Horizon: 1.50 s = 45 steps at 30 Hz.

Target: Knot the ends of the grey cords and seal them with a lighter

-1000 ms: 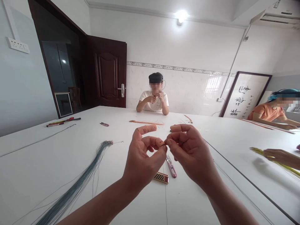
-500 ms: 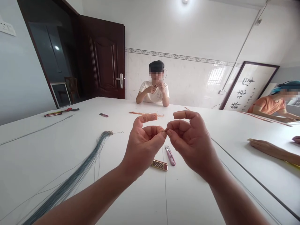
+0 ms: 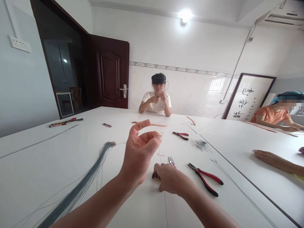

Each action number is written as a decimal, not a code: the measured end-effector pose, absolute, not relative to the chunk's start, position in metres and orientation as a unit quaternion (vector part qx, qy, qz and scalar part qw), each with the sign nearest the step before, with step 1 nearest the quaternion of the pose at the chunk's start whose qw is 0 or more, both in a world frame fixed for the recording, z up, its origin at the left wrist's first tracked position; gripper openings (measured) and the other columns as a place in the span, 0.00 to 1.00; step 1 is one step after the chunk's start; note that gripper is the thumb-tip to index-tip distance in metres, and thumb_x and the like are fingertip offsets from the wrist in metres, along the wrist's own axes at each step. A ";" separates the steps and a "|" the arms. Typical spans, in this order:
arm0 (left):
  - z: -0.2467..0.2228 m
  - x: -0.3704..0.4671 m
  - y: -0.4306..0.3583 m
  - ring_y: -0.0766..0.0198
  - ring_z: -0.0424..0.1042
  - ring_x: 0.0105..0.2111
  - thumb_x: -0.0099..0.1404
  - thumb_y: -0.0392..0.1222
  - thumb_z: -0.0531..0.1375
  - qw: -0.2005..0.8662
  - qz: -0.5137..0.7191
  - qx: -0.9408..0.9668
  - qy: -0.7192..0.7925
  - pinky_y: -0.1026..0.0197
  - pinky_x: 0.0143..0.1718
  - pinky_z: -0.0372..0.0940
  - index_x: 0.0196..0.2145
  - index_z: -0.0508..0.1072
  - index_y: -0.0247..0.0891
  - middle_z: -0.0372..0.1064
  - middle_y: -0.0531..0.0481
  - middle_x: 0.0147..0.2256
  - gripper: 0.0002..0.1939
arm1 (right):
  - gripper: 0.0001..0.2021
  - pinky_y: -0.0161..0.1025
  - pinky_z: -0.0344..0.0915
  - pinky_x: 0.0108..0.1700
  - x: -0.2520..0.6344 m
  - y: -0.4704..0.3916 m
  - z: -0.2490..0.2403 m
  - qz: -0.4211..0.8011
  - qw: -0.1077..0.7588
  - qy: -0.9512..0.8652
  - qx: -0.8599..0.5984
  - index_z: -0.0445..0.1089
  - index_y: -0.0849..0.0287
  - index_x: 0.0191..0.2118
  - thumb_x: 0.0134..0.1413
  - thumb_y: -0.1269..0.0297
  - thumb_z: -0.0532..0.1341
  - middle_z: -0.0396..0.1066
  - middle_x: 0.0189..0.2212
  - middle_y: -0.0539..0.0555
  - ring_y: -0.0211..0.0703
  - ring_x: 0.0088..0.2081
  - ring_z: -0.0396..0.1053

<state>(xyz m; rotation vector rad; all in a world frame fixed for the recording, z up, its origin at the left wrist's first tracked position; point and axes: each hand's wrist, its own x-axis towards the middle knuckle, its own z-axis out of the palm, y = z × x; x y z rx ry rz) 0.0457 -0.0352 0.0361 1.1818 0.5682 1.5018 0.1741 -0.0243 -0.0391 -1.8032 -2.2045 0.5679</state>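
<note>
Right hand (image 3: 169, 180) has dropped from the pinch to the lighter (image 3: 155, 176) at 6 o'clock, fingers on it; left hand (image 3: 140, 152) alone now pinches the thin wire (image 3: 161, 141), w/ snips (image 3: 172, 161) just beside.

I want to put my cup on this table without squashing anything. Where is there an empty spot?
There is bare table left of the grey wire bundle, and between that bundle and the left hand. It is crowded around the right hand: small snips, red pliers and a wire tangle lie there.
</note>
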 end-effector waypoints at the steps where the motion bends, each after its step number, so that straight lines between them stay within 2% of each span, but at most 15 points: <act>1: 0.037 0.046 -0.036 0.76 0.60 0.24 0.55 0.32 0.63 0.545 0.631 0.496 0.243 0.72 0.27 0.58 0.44 0.63 0.43 0.67 0.59 0.25 0.20 | 0.11 0.40 0.60 0.34 0.172 -0.023 -0.046 0.192 0.117 -0.752 -0.620 0.65 0.61 0.30 0.39 0.78 0.66 0.63 0.27 0.49 0.44 0.33 0.64; 3: 0.037 0.046 -0.038 0.76 0.60 0.24 0.55 0.32 0.63 0.549 0.628 0.494 0.245 0.72 0.26 0.58 0.44 0.63 0.43 0.68 0.59 0.25 0.20 | 0.07 0.39 0.60 0.34 0.171 -0.020 -0.054 0.195 0.137 -0.748 -0.620 0.63 0.61 0.30 0.45 0.78 0.61 0.60 0.25 0.46 0.39 0.30 0.61; 8: 0.038 0.046 -0.041 0.76 0.60 0.23 0.56 0.32 0.62 0.556 0.625 0.486 0.251 0.72 0.26 0.57 0.44 0.64 0.43 0.67 0.59 0.24 0.19 | 0.08 0.37 0.57 0.29 0.182 -0.004 -0.043 0.264 0.279 -0.714 -0.585 0.59 0.58 0.31 0.45 0.77 0.55 0.59 0.25 0.47 0.37 0.26 0.57; 11: 0.037 0.045 -0.041 0.76 0.61 0.23 0.57 0.31 0.61 0.565 0.621 0.491 0.231 0.73 0.25 0.57 0.44 0.63 0.43 0.66 0.59 0.24 0.18 | 0.09 0.37 0.60 0.31 0.189 -0.007 -0.019 0.310 0.397 -0.679 -0.534 0.59 0.57 0.39 0.52 0.72 0.48 0.61 0.30 0.49 0.37 0.29 0.60; 13: 0.036 0.045 -0.041 0.77 0.61 0.23 0.58 0.31 0.61 0.572 0.618 0.492 0.219 0.73 0.26 0.57 0.44 0.63 0.44 0.66 0.60 0.24 0.18 | 0.11 0.36 0.61 0.31 0.190 -0.018 -0.003 0.333 0.457 -0.662 -0.491 0.57 0.55 0.45 0.56 0.68 0.45 0.60 0.29 0.48 0.36 0.28 0.60; 16: 0.036 0.044 -0.042 0.77 0.61 0.24 0.59 0.33 0.61 0.577 0.617 0.493 0.209 0.72 0.29 0.59 0.44 0.63 0.44 0.67 0.60 0.25 0.17 | 0.10 0.32 0.55 0.24 0.186 -0.040 0.016 0.411 0.552 -0.594 -0.416 0.59 0.54 0.44 0.60 0.59 0.47 0.58 0.23 0.45 0.34 0.23 0.55; 18: 0.035 0.044 -0.042 0.76 0.61 0.25 0.60 0.34 0.62 0.577 0.618 0.492 0.208 0.71 0.31 0.60 0.45 0.63 0.45 0.67 0.59 0.25 0.17 | 0.13 0.31 0.50 0.21 0.182 -0.052 0.023 0.467 0.597 -0.545 -0.358 0.61 0.55 0.40 0.59 0.52 0.51 0.59 0.21 0.45 0.33 0.21 0.53; 21: 0.036 0.045 -0.043 0.75 0.62 0.26 0.60 0.35 0.62 0.585 0.615 0.486 0.208 0.70 0.32 0.60 0.45 0.62 0.45 0.66 0.59 0.26 0.17 | 0.19 0.31 0.48 0.19 0.175 -0.062 0.026 0.495 0.612 -0.519 -0.332 0.64 0.57 0.36 0.57 0.45 0.51 0.60 0.18 0.46 0.33 0.18 0.52; 25: 0.037 0.048 -0.045 0.74 0.63 0.27 0.61 0.35 0.62 0.601 0.605 0.482 0.202 0.69 0.32 0.59 0.45 0.62 0.44 0.66 0.59 0.25 0.16 | 0.22 0.30 0.45 0.18 0.165 -0.065 0.026 0.524 0.612 -0.471 -0.361 0.64 0.59 0.29 0.57 0.43 0.51 0.58 0.15 0.46 0.31 0.16 0.49; 29: 0.036 0.050 -0.047 0.74 0.63 0.27 0.61 0.35 0.61 0.622 0.596 0.469 0.194 0.69 0.32 0.59 0.45 0.62 0.44 0.66 0.59 0.26 0.16 | 0.20 0.29 0.44 0.17 0.157 -0.067 0.026 0.547 0.623 -0.427 -0.361 0.62 0.59 0.24 0.56 0.46 0.52 0.56 0.12 0.45 0.30 0.15 0.46; 37: 0.032 0.052 -0.049 0.76 0.63 0.26 0.62 0.34 0.61 0.641 0.587 0.463 0.174 0.71 0.33 0.61 0.44 0.62 0.43 0.67 0.59 0.26 0.15 | 0.14 0.29 0.41 0.16 0.156 -0.064 0.027 0.577 0.634 -0.395 -0.328 0.59 0.57 0.23 0.53 0.56 0.50 0.56 0.10 0.45 0.31 0.14 0.45; 45: 0.032 0.054 -0.049 0.76 0.66 0.25 0.61 0.33 0.61 0.638 0.591 0.459 0.179 0.70 0.33 0.64 0.44 0.62 0.43 0.67 0.59 0.25 0.16 | 0.14 0.29 0.42 0.15 0.153 -0.063 0.022 0.600 0.625 -0.384 -0.319 0.56 0.57 0.21 0.53 0.57 0.49 0.56 0.10 0.45 0.31 0.13 0.47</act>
